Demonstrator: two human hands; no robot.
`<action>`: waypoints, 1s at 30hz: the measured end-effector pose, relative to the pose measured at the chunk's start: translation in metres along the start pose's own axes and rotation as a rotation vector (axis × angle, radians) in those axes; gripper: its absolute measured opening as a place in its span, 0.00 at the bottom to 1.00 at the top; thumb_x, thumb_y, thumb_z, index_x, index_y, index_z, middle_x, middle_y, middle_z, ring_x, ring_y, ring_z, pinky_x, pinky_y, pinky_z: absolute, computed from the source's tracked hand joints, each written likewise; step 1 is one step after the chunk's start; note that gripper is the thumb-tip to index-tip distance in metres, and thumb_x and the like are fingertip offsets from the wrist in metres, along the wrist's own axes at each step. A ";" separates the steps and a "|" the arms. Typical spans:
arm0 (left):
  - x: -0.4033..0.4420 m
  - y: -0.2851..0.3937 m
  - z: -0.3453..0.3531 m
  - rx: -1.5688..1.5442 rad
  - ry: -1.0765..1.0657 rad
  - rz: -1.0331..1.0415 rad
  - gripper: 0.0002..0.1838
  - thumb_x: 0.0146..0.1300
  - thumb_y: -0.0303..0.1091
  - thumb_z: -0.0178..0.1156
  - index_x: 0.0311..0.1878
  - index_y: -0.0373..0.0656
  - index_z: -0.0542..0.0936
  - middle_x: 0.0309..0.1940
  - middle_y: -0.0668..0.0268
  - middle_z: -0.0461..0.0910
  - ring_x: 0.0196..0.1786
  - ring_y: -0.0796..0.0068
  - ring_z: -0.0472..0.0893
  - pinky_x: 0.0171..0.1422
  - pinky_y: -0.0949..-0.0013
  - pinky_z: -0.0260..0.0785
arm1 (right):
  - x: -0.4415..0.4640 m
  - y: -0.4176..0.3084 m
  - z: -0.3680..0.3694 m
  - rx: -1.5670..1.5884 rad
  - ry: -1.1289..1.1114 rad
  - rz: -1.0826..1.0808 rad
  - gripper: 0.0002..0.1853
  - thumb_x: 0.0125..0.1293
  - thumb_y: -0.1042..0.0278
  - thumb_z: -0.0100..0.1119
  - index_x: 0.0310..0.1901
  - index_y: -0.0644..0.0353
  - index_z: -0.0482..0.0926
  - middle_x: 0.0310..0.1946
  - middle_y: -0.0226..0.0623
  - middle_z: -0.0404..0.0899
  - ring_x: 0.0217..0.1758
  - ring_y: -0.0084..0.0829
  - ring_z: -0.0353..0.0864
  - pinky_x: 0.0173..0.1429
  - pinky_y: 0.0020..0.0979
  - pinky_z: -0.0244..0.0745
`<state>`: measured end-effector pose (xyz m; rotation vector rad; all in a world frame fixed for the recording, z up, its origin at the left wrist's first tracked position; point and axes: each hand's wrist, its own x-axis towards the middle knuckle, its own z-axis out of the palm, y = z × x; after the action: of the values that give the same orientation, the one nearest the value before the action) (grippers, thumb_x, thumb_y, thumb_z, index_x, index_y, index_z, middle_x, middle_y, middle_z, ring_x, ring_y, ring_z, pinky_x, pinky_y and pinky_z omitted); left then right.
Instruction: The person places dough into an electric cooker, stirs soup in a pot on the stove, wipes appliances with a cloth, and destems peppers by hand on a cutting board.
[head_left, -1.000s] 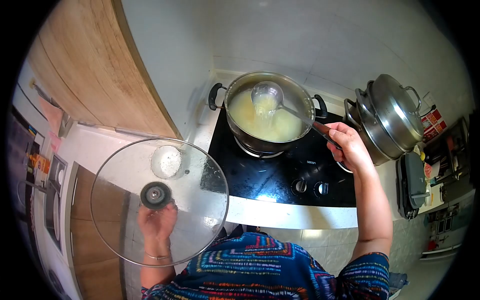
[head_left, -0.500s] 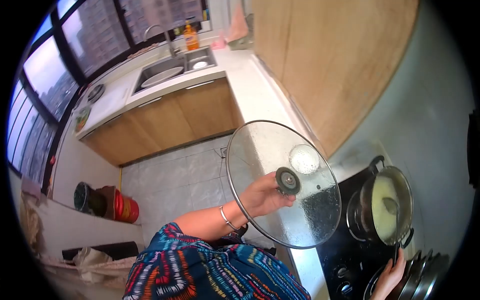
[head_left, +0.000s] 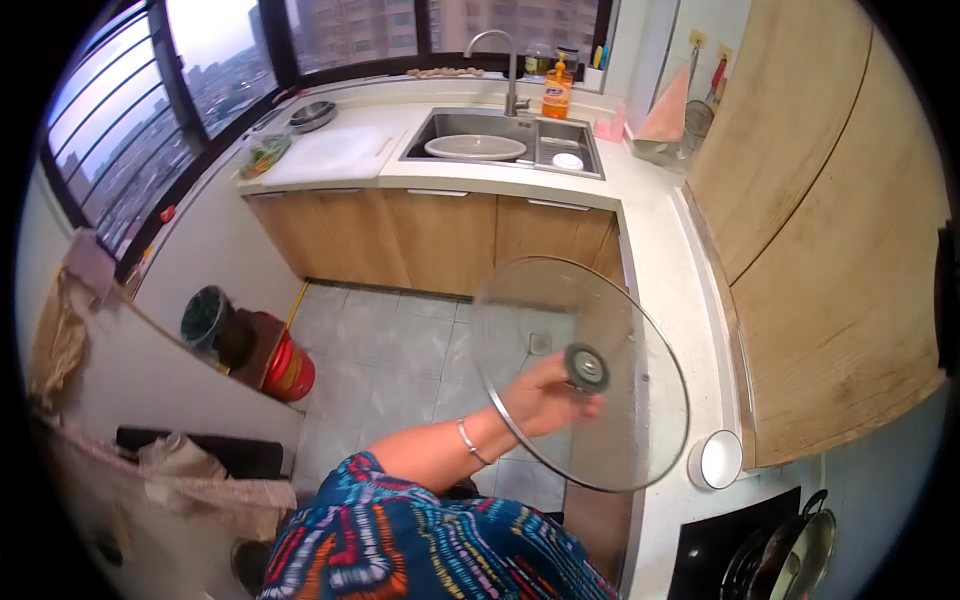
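Observation:
My left hand point(head_left: 548, 398) is closed around the dark knob of a round glass lid point(head_left: 640, 420) with a metal rim. It holds the lid up and tilted over the floor and the counter's edge. At the bottom right edge a pot point(head_left: 822, 540) with pale contents sits on the black stove, partly cut off; a ladle point(head_left: 790, 572) shows dimly inside it. My right hand is out of view. On the counter between lid and stove stands a white bowl point(head_left: 716, 460).
A sink point(head_left: 430, 132) holding a large oval basin point(head_left: 475, 147) is set in the far counter, beside an orange soap bottle point(head_left: 557, 92). A white cutting board point(head_left: 335, 155) lies left of it. Wooden cabinets point(head_left: 840, 250) hang at right. Bins point(head_left: 215, 325) stand on the left.
The view has swung left toward the sink. The pot has shifted to the lower right edge and my right hand has left the picture. My left hand still holds the lid.

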<state>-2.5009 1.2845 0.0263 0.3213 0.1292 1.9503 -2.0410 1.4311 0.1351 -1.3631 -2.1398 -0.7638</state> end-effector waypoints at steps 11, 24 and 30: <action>-0.015 0.189 -0.055 0.117 0.180 0.189 0.21 0.46 0.37 0.58 0.46 0.42 0.74 0.40 0.61 0.76 0.37 0.65 0.76 0.43 0.62 0.71 | 0.098 -0.247 0.054 0.698 -0.284 0.042 0.20 0.48 0.78 0.54 0.47 0.66 0.71 0.49 0.47 0.67 0.55 0.43 0.66 0.60 0.34 0.58; 0.070 0.294 -0.060 0.264 0.282 0.579 0.14 0.53 0.35 0.55 0.41 0.40 0.75 0.37 0.61 0.78 0.36 0.65 0.77 0.40 0.64 0.72 | 0.194 -0.319 0.151 0.968 -0.397 0.064 0.16 0.51 0.79 0.53 0.45 0.65 0.73 0.48 0.41 0.68 0.56 0.36 0.65 0.63 0.32 0.54; 0.128 0.347 -0.074 0.326 0.206 0.694 0.16 0.53 0.34 0.54 0.44 0.38 0.74 0.38 0.57 0.77 0.36 0.62 0.78 0.43 0.61 0.74 | 0.243 -0.348 0.195 1.073 -0.426 0.043 0.16 0.51 0.80 0.52 0.45 0.65 0.73 0.50 0.42 0.68 0.57 0.35 0.64 0.63 0.31 0.54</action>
<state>-2.8768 1.2700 0.0590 0.4138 0.5319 2.6542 -2.4731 1.6006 0.0862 -0.9713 -2.2156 0.7112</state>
